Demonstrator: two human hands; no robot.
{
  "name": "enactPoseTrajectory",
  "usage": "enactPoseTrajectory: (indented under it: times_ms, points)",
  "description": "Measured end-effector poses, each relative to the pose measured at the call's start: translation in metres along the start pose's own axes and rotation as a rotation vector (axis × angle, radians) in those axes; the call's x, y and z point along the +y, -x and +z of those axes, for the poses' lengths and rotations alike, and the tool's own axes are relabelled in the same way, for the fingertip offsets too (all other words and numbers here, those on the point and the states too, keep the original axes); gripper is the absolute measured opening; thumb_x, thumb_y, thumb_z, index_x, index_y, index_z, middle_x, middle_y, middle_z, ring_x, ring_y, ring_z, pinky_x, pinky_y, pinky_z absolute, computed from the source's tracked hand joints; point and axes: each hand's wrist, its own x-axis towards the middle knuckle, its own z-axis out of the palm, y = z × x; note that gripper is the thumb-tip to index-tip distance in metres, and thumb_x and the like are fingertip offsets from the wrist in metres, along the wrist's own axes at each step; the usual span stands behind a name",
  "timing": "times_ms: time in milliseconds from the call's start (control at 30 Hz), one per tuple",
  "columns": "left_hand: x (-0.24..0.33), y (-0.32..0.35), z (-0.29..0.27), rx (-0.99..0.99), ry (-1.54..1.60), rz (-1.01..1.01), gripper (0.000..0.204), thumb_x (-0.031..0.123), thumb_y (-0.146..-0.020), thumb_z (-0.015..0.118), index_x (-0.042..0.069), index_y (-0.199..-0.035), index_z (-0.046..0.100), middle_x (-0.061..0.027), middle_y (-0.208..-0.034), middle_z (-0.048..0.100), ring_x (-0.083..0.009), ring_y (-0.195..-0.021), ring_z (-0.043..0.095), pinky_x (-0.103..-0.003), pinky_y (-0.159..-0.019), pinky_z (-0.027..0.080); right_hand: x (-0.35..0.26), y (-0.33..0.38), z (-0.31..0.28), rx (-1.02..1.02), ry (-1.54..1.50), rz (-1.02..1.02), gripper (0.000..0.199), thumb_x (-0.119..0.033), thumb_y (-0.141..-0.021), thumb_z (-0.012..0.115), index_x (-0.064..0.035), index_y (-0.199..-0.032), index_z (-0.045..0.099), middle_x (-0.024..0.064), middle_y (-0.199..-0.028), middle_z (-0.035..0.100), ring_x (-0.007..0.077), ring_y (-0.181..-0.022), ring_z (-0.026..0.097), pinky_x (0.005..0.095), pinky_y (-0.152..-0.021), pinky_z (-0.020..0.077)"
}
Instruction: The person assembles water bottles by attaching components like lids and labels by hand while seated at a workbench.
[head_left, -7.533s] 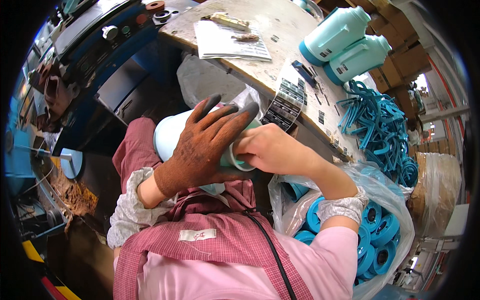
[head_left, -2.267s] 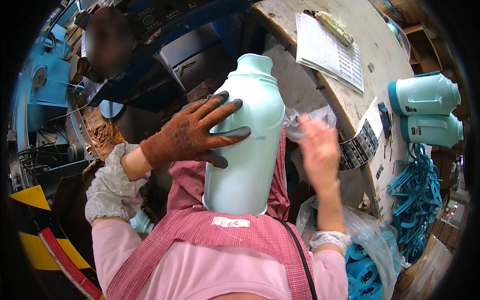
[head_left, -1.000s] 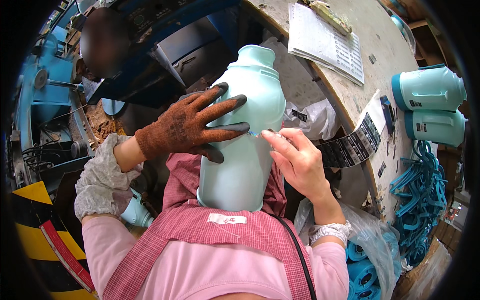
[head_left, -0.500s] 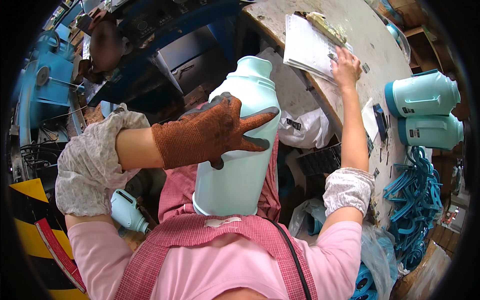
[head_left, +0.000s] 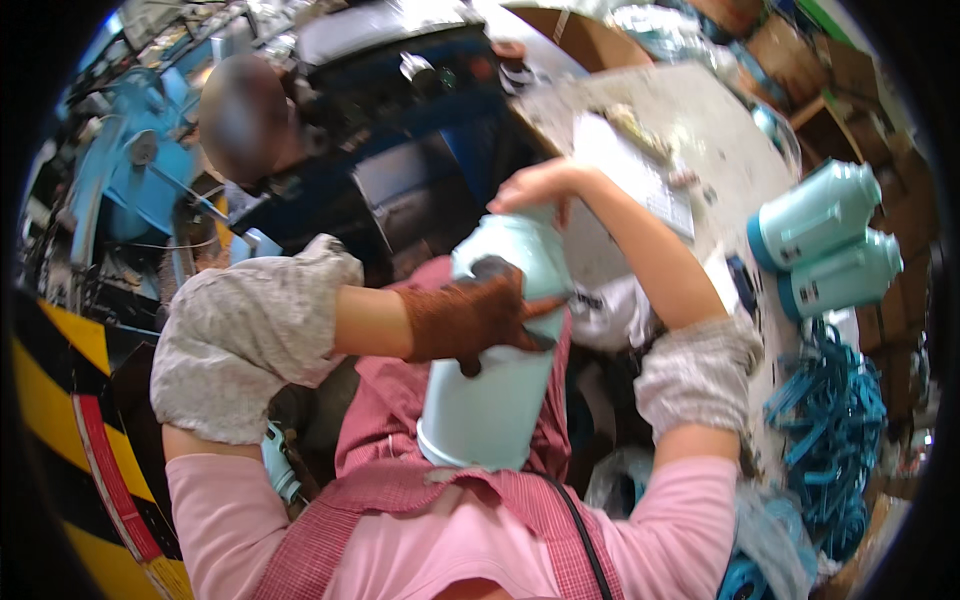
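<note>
A pale mint flask body (head_left: pixel 485 400) leans in my lap, its neck pointing away from me. My left hand (head_left: pixel 475 315), in a rust-brown work glove with dark fingertips, is wrapped over its upper side, fingers reaching across to the right. Bare and blurred, my right hand (head_left: pixel 540 188) is bent over the neck end. Its fingers point left and partly hide the opening; whether it touches the neck or holds anything small cannot be made out. On the table to the right lie white sheets (head_left: pixel 655 195), with a pale worn strip (head_left: pixel 640 132) on them.
Two mint jugs with teal bases (head_left: pixel 820 215) lie at the right of the worn table (head_left: pixel 730 115). Below hangs a heap of teal straps (head_left: pixel 830 430). Blue machinery (head_left: pixel 150 190) stands far left, a yellow-black striped panel (head_left: pixel 60 400) near left. A white bag (head_left: pixel 615 312) sits under the table edge.
My right hand has left the sheets on the table and swung left to the flask's neck. My left hand keeps its hold on the flask, and the whole view has shifted.
</note>
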Motion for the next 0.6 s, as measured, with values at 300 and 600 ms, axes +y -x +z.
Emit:
enactPoseTrajectory:
  times_ms: [300, 600]
  points:
    - [-0.262, 0.113, -0.005, 0.448, -0.517, -0.978, 0.034, 0.016, -0.079, 0.056, 0.006, -0.111, 0.051, -0.0167, -0.114, 0.054, -0.0314, -0.067, 0.064, -0.041, -0.053, 0.053, 0.082, 0.209, -0.030, 1.199, -0.074, -0.662, 0.053, -0.023, -0.067, 0.072, -0.0116, -0.113, 0.047, 0.0058, -0.114, 0.046, 0.0245, -0.105, 0.049, 0.0348, -0.080, 0.0499]
    - [-0.152, 0.077, -0.071, 0.556, -0.741, -0.498, 0.012, 0.024, -0.066, 0.062, 0.013, -0.062, 0.062, -0.0028, -0.066, 0.059, -0.0233, -0.074, 0.059, -0.037, -0.071, 0.043, 0.115, 0.171, -0.047, 1.884, 0.157, -0.735, 0.047, 0.000, -0.067, 0.069, -0.0110, -0.108, 0.047, 0.0095, -0.120, 0.039, 0.0269, -0.117, 0.041, 0.0400, -0.091, 0.0463]
